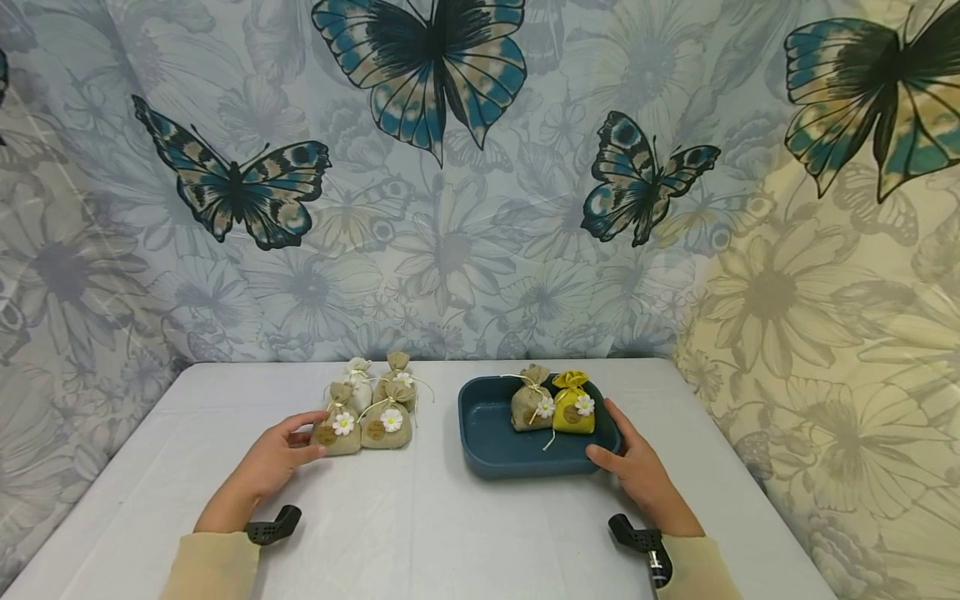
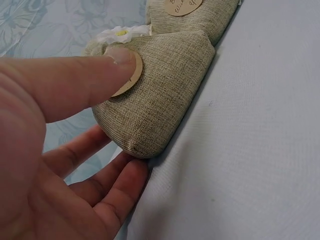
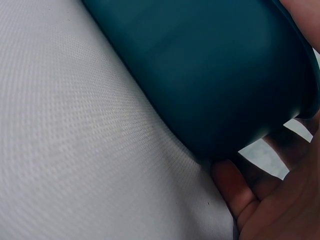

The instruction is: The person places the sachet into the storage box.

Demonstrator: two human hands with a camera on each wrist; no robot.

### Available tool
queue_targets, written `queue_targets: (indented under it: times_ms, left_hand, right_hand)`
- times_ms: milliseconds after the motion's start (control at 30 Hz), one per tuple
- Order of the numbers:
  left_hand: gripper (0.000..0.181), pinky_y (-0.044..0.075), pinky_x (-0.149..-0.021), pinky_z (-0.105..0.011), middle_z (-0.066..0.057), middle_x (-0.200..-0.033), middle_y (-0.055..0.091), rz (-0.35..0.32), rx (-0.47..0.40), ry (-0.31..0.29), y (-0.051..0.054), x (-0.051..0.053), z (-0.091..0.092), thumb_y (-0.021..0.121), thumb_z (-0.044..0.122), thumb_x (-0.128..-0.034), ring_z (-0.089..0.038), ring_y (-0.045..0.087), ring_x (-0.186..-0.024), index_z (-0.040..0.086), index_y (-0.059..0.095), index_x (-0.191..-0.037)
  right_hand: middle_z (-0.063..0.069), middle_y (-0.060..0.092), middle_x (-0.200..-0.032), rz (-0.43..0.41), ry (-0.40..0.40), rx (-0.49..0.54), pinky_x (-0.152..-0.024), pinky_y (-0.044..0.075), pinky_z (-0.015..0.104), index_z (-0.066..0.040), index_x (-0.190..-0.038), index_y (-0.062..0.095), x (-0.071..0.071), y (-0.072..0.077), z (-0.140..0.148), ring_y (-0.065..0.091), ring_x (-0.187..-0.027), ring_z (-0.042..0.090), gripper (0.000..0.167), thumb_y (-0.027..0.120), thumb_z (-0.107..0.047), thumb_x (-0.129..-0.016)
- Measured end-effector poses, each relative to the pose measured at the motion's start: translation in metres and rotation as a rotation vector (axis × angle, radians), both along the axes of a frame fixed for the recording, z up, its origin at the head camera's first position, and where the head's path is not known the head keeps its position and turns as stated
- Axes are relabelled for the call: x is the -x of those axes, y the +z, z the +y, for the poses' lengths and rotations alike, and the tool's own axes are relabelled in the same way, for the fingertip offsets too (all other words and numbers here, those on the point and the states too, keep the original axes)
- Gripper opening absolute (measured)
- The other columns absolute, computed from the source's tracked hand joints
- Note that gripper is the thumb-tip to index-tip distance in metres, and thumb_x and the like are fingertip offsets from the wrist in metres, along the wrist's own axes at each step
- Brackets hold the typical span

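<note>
In the head view my left hand (image 1: 281, 450) is at the left side of the front left burlap sachet (image 1: 347, 443). Its thumb lies over the round tag and its fingers are around the side and lower corner, as the left wrist view shows. Another burlap sachet (image 1: 384, 414) stands against it, tied with cord and bearing a white daisy. My right hand (image 1: 637, 467) grips the right end of a dark teal tray (image 1: 510, 467), thumb at the front, fingers along the side. Inside the tray stand a burlap sachet (image 1: 528, 407) and a yellow sachet (image 1: 573, 410).
Behind the front sachets are a white sachet (image 1: 360, 390) and one more burlap sachet (image 1: 405, 385). All rest on a white-covered table (image 1: 435, 533). A butterfly-patterned cloth (image 1: 450, 275) hangs at the table's back edge.
</note>
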State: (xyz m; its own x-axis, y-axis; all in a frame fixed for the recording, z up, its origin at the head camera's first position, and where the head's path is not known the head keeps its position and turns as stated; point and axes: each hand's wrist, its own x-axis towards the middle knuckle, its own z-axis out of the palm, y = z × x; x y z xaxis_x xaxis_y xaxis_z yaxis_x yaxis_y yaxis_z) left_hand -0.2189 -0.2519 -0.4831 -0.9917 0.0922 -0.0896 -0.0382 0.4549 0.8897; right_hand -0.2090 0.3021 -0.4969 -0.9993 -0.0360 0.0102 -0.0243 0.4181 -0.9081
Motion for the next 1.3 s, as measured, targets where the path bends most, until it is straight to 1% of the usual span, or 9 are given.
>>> queue_targets:
  times_ms: [200, 333, 567, 667, 800, 900, 1033, 1200, 1300]
  left_hand:
    - [0.057, 0.049, -0.086, -0.042, -0.025, -0.148, 0.042, 0.011, 0.037, 0.009, -0.0023, 0.0011, 0.0000, 0.075, 0.013, -0.0902, -0.044, 0.043, -0.131, 0.009, 0.055, -0.143]
    - [0.051, 0.050, -0.083, -0.040, -0.024, -0.145, 0.046, 0.029, 0.069, 0.011, -0.0032, 0.0019, -0.0003, 0.073, 0.019, -0.0931, -0.045, 0.045, -0.129, 0.009, 0.057, -0.141]
    - [0.035, 0.048, -0.086, -0.041, -0.017, -0.130, 0.061, 0.079, 0.073, 0.029, -0.0046, 0.0012, -0.0001, 0.069, 0.018, -0.0962, -0.042, 0.049, -0.126, 0.007, 0.065, -0.129]
    - [0.034, 0.049, -0.087, -0.042, -0.019, -0.131, 0.060, 0.084, 0.065, 0.033, -0.0048, 0.0010, -0.0001, 0.071, 0.017, -0.0947, -0.043, 0.049, -0.126, 0.007, 0.066, -0.127]
    - [0.040, 0.048, -0.088, -0.043, -0.021, -0.140, 0.052, 0.088, 0.085, 0.029, -0.0042, 0.0002, 0.0005, 0.072, 0.016, -0.0935, -0.043, 0.048, -0.127, 0.009, 0.065, -0.132]
    - [0.043, 0.048, -0.085, -0.040, -0.023, -0.143, 0.048, 0.093, 0.097, 0.018, -0.0034, -0.0001, 0.0021, 0.072, 0.014, -0.0928, -0.042, 0.049, -0.125, 0.009, 0.064, -0.134]
    - [0.042, 0.048, -0.081, -0.037, -0.023, -0.140, 0.051, 0.092, 0.103, 0.022, -0.0026, 0.0002, 0.0039, 0.073, 0.011, -0.0914, -0.038, 0.052, -0.120, 0.009, 0.065, -0.133]
    - [0.041, 0.048, -0.088, -0.043, -0.022, -0.141, 0.051, 0.092, 0.106, 0.019, -0.0036, 0.0008, 0.0039, 0.073, 0.011, -0.0915, -0.041, 0.051, -0.123, 0.009, 0.065, -0.132]
    - [0.044, 0.048, -0.088, -0.043, -0.023, -0.144, 0.047, 0.086, 0.098, 0.007, -0.0049, 0.0015, 0.0032, 0.073, 0.012, -0.0920, -0.042, 0.048, -0.125, 0.010, 0.063, -0.135]
  right_hand:
    - [0.013, 0.010, -0.164, 0.000, 0.001, -0.002, -0.113, 0.016, 0.058, -0.022, -0.162, 0.012, -0.0001, -0.0003, 0.0006, 0.010, -0.148, 0.037, 0.093, 0.073, -0.030, -0.092]
    - [0.012, 0.010, -0.165, 0.000, 0.004, -0.002, -0.113, 0.016, 0.058, -0.023, -0.162, 0.012, -0.0001, -0.0002, 0.0010, 0.010, -0.148, 0.037, 0.093, 0.074, -0.031, -0.092]
    - [0.012, 0.010, -0.165, 0.010, 0.009, -0.007, -0.113, 0.015, 0.060, -0.023, -0.162, 0.012, -0.0001, -0.0007, 0.0016, 0.009, -0.148, 0.037, 0.092, 0.073, -0.030, -0.093]
    - [0.012, 0.010, -0.165, 0.011, 0.009, -0.005, -0.113, 0.015, 0.059, -0.022, -0.162, 0.013, -0.0003, -0.0006, 0.0015, 0.009, -0.148, 0.037, 0.093, 0.073, -0.031, -0.093]
    - [0.012, 0.010, -0.165, 0.012, 0.014, 0.007, -0.113, 0.016, 0.059, -0.023, -0.162, 0.013, -0.0008, -0.0003, 0.0013, 0.009, -0.148, 0.037, 0.092, 0.073, -0.030, -0.093]
    - [0.012, 0.010, -0.165, 0.014, 0.013, 0.007, -0.113, 0.016, 0.059, -0.023, -0.162, 0.012, -0.0009, -0.0003, 0.0013, 0.009, -0.148, 0.037, 0.092, 0.073, -0.030, -0.093]
    - [0.011, 0.010, -0.165, 0.016, 0.008, -0.002, -0.113, 0.015, 0.059, -0.023, -0.162, 0.012, -0.0001, -0.0002, 0.0013, 0.009, -0.148, 0.036, 0.093, 0.074, -0.031, -0.092]
    - [0.011, 0.011, -0.165, 0.015, 0.006, -0.011, -0.113, 0.015, 0.059, -0.023, -0.162, 0.012, 0.0004, -0.0008, 0.0016, 0.009, -0.149, 0.036, 0.094, 0.074, -0.031, -0.092]
    - [0.011, 0.011, -0.165, 0.013, 0.005, -0.018, -0.113, 0.015, 0.059, -0.024, -0.162, 0.012, 0.0004, -0.0012, 0.0018, 0.009, -0.148, 0.037, 0.094, 0.074, -0.032, -0.092]
